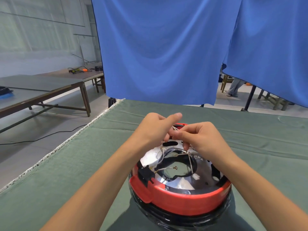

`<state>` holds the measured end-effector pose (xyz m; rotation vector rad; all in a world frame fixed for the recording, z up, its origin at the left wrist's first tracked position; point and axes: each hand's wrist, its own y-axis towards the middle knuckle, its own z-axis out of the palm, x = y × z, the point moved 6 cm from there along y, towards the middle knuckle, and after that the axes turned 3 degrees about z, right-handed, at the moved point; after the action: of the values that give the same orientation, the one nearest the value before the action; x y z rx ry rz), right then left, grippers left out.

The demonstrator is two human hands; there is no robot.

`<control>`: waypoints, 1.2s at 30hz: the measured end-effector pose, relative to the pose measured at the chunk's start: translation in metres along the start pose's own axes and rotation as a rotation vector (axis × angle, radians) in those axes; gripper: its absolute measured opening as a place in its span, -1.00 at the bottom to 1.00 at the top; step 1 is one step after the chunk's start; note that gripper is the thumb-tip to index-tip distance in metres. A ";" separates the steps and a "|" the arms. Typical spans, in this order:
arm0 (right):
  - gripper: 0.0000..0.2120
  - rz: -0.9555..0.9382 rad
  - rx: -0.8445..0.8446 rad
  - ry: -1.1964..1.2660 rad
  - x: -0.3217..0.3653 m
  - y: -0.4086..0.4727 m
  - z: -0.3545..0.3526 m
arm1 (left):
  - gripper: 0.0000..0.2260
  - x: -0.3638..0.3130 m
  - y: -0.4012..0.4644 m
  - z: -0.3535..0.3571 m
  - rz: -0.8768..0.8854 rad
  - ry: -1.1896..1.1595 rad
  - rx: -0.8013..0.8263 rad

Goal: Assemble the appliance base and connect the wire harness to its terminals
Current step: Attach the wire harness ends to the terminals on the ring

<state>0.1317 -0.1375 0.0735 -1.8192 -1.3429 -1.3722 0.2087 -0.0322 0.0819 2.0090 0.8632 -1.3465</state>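
Near the bench's near edge sits our appliance base point(180, 197). Our left hand point(155, 129) and right hand point(200, 138) both pinch the wire harness point(176, 129) above its far rim. Tugging might snag loose ring terminals point(175, 167).

we note the appliance base point(180, 185): glossy red plastic rim, mirror-bright metal plate inside, matt black plastic connector point(145, 174) at its left. white-sheathed wires point(166, 168) end in brassy ring terminals. table cover point(66, 164) matt green cloth; far curtain point(158, 47) blue cloth, softly creased.
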 end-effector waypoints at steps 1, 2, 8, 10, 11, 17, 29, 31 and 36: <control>-0.80 -0.003 0.003 -0.011 0.000 0.000 0.001 | -0.57 -0.002 -0.001 0.001 0.034 0.006 -0.009; -0.79 -0.006 0.006 -0.019 0.000 0.001 0.001 | -0.60 -0.003 -0.001 0.002 0.058 0.036 -0.021; -0.76 0.011 0.127 -0.096 0.002 -0.002 0.006 | -0.65 0.009 0.002 0.003 0.041 0.216 -0.041; -0.73 0.030 0.154 -0.111 0.002 -0.003 0.005 | -0.68 0.009 0.003 0.001 0.057 0.235 -0.044; -0.74 0.043 0.154 -0.102 0.003 -0.003 0.003 | -0.67 0.009 0.003 -0.001 0.061 0.220 -0.042; -0.84 0.059 0.189 -0.135 0.005 -0.001 -0.012 | -0.69 0.015 0.001 -0.004 0.012 -0.155 0.066; -0.87 0.017 0.312 -0.134 0.008 -0.007 0.000 | -0.74 0.010 -0.003 0.001 0.144 -0.164 0.193; -0.89 0.026 0.337 -0.123 0.007 -0.007 0.001 | -0.75 0.009 -0.004 0.003 0.159 -0.162 0.212; -0.88 0.062 0.319 -0.050 0.000 -0.003 0.001 | -0.76 0.010 -0.003 0.006 0.160 -0.186 0.221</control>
<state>0.1295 -0.1359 0.0731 -1.6738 -1.4260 -1.0193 0.2058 -0.0327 0.0707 2.0266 0.4772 -1.5615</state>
